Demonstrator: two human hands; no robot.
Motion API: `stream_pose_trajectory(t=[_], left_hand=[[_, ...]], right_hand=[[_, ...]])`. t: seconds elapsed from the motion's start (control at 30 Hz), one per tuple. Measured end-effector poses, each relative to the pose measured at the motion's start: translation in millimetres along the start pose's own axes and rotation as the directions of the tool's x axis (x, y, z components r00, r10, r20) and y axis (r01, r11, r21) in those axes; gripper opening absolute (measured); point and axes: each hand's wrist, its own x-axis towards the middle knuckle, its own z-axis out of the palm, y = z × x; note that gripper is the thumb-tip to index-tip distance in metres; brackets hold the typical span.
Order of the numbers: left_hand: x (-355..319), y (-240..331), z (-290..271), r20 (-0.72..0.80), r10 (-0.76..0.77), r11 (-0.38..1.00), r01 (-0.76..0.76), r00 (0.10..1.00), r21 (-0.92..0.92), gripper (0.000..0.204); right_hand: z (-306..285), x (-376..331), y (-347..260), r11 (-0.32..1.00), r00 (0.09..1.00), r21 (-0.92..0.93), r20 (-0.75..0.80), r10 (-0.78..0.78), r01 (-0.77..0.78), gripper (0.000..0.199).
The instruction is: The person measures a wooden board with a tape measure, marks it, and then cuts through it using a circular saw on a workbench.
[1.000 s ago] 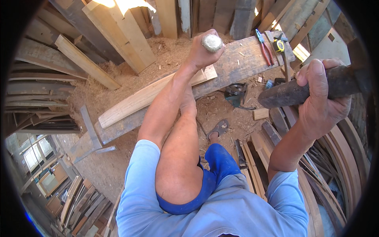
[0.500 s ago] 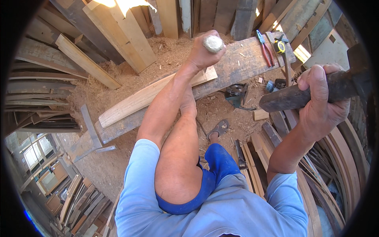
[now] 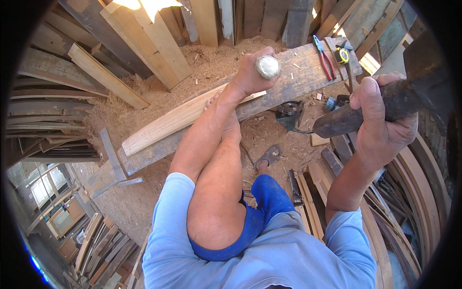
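Observation:
My left hand (image 3: 250,72) is closed round an upright chisel (image 3: 267,67), whose pale, round handle end faces up; its blade is hidden beneath the fist. The hand is over the right end of a pale, shaped plank (image 3: 163,126). That plank lies along a worn, thick board (image 3: 310,65), and my bare foot (image 3: 214,101) rests on it, partly behind my left forearm. At the right, my right hand (image 3: 385,120) grips a hammer (image 3: 402,98) by its thick dark handle. The dark hammer head is raised near the picture's right rim.
Red-and-blue pliers (image 3: 326,59) and a yellow tape measure (image 3: 342,55) lie at the board's far right end. A metal square (image 3: 113,156) is at its left end. A power tool (image 3: 288,114) sits on the shavings-covered ground. Stacked timber (image 3: 414,192) stands at the right.
My right hand and the hammer have shifted slightly left. My left fist has moved a little right and down with the chisel, and the toes on the plank have come into sight.

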Motion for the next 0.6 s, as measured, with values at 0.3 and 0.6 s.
stream_pose_trajectory(t=[0.3,0.6], left_hand=[[2,-3,-5,-0.054,-0.037,0.999,0.035,0.998,-0.032,0.022],[-1,-3,-1,-0.09,0.031,0.998,-0.037,0.995,-0.06,0.026]], right_hand=[[5,-4,6,0.997,0.999,-0.071,0.013,0.041,-0.04,0.007],[18,-22,70,0.783,0.841,-0.622,0.421,0.341,-0.006,0.025]])
